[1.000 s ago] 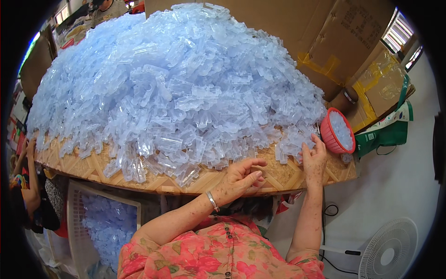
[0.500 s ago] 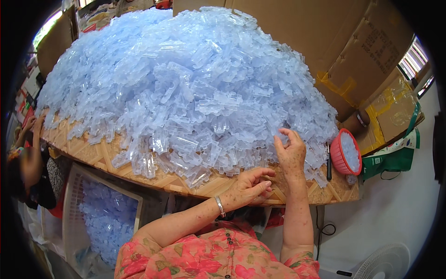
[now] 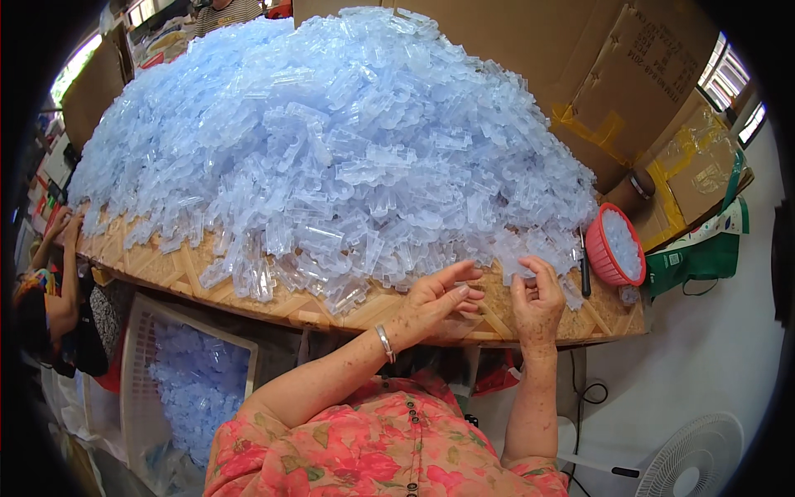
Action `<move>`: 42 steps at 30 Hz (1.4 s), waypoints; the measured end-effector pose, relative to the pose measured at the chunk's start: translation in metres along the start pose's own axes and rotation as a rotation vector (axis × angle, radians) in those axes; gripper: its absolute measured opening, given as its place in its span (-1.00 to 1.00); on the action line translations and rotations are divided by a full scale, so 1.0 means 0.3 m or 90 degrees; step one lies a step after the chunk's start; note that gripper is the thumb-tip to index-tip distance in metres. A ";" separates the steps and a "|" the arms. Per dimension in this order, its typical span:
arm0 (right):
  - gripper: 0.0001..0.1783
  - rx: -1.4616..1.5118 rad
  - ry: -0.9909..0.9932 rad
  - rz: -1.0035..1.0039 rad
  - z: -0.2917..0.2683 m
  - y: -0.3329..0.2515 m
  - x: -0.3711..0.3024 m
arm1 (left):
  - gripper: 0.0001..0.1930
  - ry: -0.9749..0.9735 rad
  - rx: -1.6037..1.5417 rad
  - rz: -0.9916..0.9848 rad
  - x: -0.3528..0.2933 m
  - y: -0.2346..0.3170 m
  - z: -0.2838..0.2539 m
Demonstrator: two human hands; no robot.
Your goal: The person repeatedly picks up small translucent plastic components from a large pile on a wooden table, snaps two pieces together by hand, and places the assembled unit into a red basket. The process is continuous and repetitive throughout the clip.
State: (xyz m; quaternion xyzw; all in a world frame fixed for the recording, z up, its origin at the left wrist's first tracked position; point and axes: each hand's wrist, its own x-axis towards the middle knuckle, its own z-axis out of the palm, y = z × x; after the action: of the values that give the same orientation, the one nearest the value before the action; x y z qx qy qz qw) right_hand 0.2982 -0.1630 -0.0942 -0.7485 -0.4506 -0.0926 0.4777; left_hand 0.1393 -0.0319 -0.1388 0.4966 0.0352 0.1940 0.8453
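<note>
A large heap of clear, bluish plastic pieces (image 3: 331, 157) covers most of the wooden-patterned table (image 3: 489, 319). My left hand (image 3: 435, 305), with a silver bangle at its wrist, is over the front edge with its fingers curled. What looks like a clear plastic piece (image 3: 454, 328) shows faintly below its palm. To its right, my right hand (image 3: 537, 305) is raised by the heap's near edge. Its thumb and forefinger come close together; anything between them is too transparent to make out. The two hands are apart.
Right of the heap lies a dark-handled tool (image 3: 585, 273), beside a red basket (image 3: 609, 258) of clear pieces. Cardboard boxes (image 3: 629, 83) stand behind. Below the table's left side is a white crate (image 3: 137, 381) of pieces. Another person's hands (image 3: 66, 225) work far left. A fan (image 3: 696, 455) stands lower right.
My right hand has drawn back from the heap toward the table's front edge. My left hand has moved slightly up and left. The whole view has shifted a little.
</note>
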 end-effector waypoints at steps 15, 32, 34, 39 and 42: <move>-0.59 0.114 -0.095 -0.063 -0.003 -0.057 -0.103 | -0.54 -0.002 -0.019 -0.046 -0.006 0.030 -0.006; -0.66 -0.243 0.038 0.068 -0.083 0.116 0.112 | -0.52 -0.012 -0.030 -0.076 -0.024 0.025 0.014; -0.66 -0.372 0.058 -0.031 -0.080 0.122 0.133 | -0.53 -0.027 -0.015 -0.069 -0.027 0.030 0.014; -0.63 -0.235 0.020 -0.107 0.059 -0.013 0.176 | -0.54 -0.013 -0.072 -0.112 -0.035 0.021 0.015; -0.63 -0.146 -0.039 -0.102 0.153 -0.061 0.195 | -0.54 -0.010 -0.089 -0.112 -0.032 0.016 0.014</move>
State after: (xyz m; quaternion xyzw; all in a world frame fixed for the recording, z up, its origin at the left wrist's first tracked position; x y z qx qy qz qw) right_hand 0.3046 -0.0895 -0.0736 -0.7624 -0.5094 -0.1585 0.3663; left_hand 0.1301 -0.0368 -0.1338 0.4330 0.0584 0.1168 0.8919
